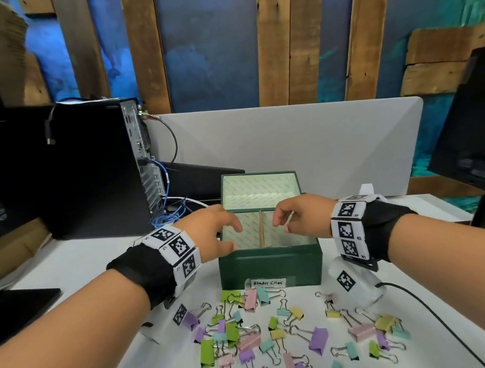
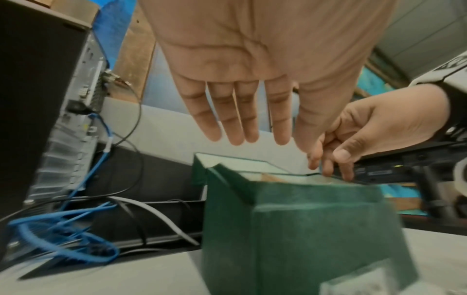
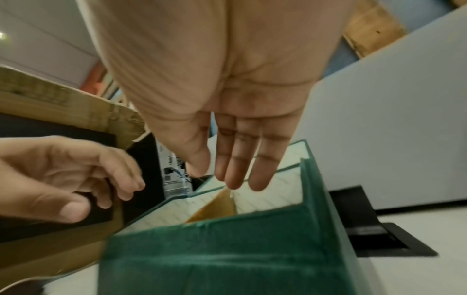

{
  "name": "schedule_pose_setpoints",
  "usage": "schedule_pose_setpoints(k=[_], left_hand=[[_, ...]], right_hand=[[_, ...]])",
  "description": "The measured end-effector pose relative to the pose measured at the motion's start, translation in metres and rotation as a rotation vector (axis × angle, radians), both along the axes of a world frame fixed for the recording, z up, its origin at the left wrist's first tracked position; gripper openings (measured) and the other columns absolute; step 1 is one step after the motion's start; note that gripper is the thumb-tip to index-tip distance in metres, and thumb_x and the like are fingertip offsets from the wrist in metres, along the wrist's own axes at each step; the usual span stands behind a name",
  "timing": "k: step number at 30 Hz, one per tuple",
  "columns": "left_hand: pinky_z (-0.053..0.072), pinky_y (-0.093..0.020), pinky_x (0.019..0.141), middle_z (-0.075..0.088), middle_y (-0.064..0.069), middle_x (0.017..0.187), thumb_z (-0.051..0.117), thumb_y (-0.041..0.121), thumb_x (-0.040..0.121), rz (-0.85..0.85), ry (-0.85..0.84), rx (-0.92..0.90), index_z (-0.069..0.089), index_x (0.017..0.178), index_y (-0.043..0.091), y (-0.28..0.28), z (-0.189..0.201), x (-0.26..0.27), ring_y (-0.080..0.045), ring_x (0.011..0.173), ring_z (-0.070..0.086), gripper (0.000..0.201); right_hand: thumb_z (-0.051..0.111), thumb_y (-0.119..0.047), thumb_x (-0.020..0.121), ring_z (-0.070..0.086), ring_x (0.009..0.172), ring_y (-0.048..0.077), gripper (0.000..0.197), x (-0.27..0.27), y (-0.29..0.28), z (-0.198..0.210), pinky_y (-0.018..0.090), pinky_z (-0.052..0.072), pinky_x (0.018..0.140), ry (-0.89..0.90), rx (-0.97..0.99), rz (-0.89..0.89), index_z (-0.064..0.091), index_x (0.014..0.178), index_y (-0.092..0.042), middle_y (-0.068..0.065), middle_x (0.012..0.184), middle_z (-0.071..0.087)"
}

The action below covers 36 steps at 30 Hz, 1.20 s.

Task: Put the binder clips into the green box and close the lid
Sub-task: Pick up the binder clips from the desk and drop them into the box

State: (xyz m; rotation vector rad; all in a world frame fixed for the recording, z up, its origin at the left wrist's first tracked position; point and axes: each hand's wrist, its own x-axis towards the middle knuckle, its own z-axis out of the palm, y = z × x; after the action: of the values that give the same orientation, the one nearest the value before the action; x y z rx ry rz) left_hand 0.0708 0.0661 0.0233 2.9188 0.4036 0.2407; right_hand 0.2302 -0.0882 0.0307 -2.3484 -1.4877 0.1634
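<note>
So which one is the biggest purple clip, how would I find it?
Start at the green box with the "Binder Clips" label, standing open in the middle of the white table. Look towards you at the pile of binder clips in front of it, to the right of the pile's middle. The big purple clip lies there, wider than the small yellow and teal ones beside it.

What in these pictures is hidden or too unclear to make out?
- Box floor: head view, hidden by its front wall, so any clips inside are unseen.
- Clips at the bottom: head view, cut off by the edge.
- Box label: blurred in the left wrist view.
- Left hand, right hand: contact with the box unclear.
</note>
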Motion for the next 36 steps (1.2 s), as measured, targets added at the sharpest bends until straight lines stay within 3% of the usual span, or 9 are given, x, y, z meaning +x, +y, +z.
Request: schedule_pose_setpoints(k=[5, 8, 11, 15, 19, 21, 25, 30, 36], left_hand=[[0.047, -0.021, 0.080, 0.063, 0.010, 0.109, 0.063, 0.037, 0.083, -0.131, 0.306, -0.008, 0.061, 0.114, 0.032, -0.030, -0.008, 0.001, -0.008, 0.090, 0.059, 0.032], [0.048, -0.027, 0.088, 0.061, 0.007, 0.121, 0.066, 0.041, 0.079, -0.115, 0.463, 0.116, 0.057, 0.122, 0.030, -0.044, -0.022, 0.009, -0.014, 0.104, 0.059, 0.045], [0.045, -0.030, 0.092, 0.057, 0.001, 0.128, 0.068, 0.040, 0.078, -0.088, 0.578, 0.220, 0.053, 0.127, 0.022, -0.051, -0.030, 0.016, -0.021, 0.115, 0.055, 0.055], [0.047, -0.030, 0.083, 0.063, -0.002, 0.120, 0.072, 0.039, 0.074, -0.039, 0.585, 0.229, 0.058, 0.121, 0.019, -0.055, -0.043, 0.018, -0.023, 0.107, 0.060, 0.053], [0.041, -0.028, 0.073, 0.064, -0.005, 0.118, 0.069, 0.034, 0.078, -0.016, 0.579, 0.255, 0.060, 0.119, 0.015, -0.058, -0.044, 0.018, -0.023, 0.101, 0.060, 0.046], [0.042, -0.029, 0.075, 0.064, -0.005, 0.117, 0.069, 0.035, 0.078, -0.024, 0.577, 0.258, 0.060, 0.118, 0.015, -0.057, -0.043, 0.016, -0.024, 0.104, 0.061, 0.045], [0.051, -0.032, 0.080, 0.067, 0.002, 0.102, 0.071, 0.047, 0.070, 0.009, 0.480, 0.137, 0.063, 0.101, 0.023, -0.048, -0.040, 0.003, -0.019, 0.094, 0.063, 0.040], [0.053, -0.029, 0.083, 0.067, 0.010, 0.093, 0.070, 0.044, 0.074, 0.069, 0.212, -0.163, 0.062, 0.096, 0.031, -0.022, -0.008, -0.009, -0.010, 0.087, 0.064, 0.027], [0.056, -0.032, 0.078, 0.066, 0.003, 0.082, 0.072, 0.034, 0.076, 0.185, -0.175, -0.311, 0.059, 0.105, 0.028, 0.015, 0.014, 0.002, -0.017, 0.079, 0.066, 0.033]], right_hand=[[0.058, -0.021, 0.087, 0.056, 0.080, 0.005, 0.011, -0.030, -0.023, -0.001, 0.019, 0.044, 0.073, -0.057, -0.189, 0.135, 0.066, 0.095, -0.024, -0.016, 0.086, 0.060], [0.058, -0.022, 0.088, 0.060, 0.099, 0.011, 0.029, -0.043, -0.025, -0.014, 0.018, 0.041, 0.079, -0.078, -0.468, 0.223, 0.062, 0.117, -0.025, -0.007, 0.113, 0.064], [0.061, -0.027, 0.087, 0.052, 0.119, 0.018, 0.055, -0.046, -0.020, -0.031, 0.022, 0.035, 0.086, -0.177, -0.594, 0.246, 0.042, 0.139, -0.027, -0.002, 0.138, 0.049], [0.062, -0.030, 0.086, 0.050, 0.123, 0.025, 0.067, -0.051, -0.009, -0.044, 0.028, 0.039, 0.095, -0.178, -0.628, 0.230, 0.030, 0.145, -0.023, 0.005, 0.139, 0.049], [0.062, -0.033, 0.086, 0.051, 0.120, 0.028, 0.062, -0.056, 0.003, -0.051, 0.027, 0.035, 0.082, -0.209, -0.636, 0.220, 0.037, 0.140, -0.016, 0.010, 0.135, 0.052], [0.065, -0.032, 0.084, 0.053, 0.118, 0.029, 0.064, -0.057, 0.005, -0.054, 0.029, 0.040, 0.084, -0.222, -0.634, 0.198, 0.038, 0.139, -0.015, 0.010, 0.133, 0.054], [0.071, -0.027, 0.079, 0.057, 0.100, 0.026, 0.065, -0.055, -0.002, -0.060, 0.032, 0.043, 0.077, -0.182, -0.581, 0.150, 0.038, 0.133, -0.016, 0.010, 0.121, 0.059], [0.069, -0.020, 0.079, 0.054, 0.087, 0.022, 0.033, -0.051, -0.011, -0.059, 0.027, 0.042, 0.066, -0.143, -0.528, 0.197, 0.056, 0.109, -0.017, 0.007, 0.110, 0.062], [0.066, -0.018, 0.079, 0.059, 0.098, 0.024, 0.038, -0.055, -0.018, -0.051, 0.034, 0.050, 0.083, -0.077, -0.597, 0.222, 0.059, 0.115, -0.027, 0.001, 0.109, 0.056]])
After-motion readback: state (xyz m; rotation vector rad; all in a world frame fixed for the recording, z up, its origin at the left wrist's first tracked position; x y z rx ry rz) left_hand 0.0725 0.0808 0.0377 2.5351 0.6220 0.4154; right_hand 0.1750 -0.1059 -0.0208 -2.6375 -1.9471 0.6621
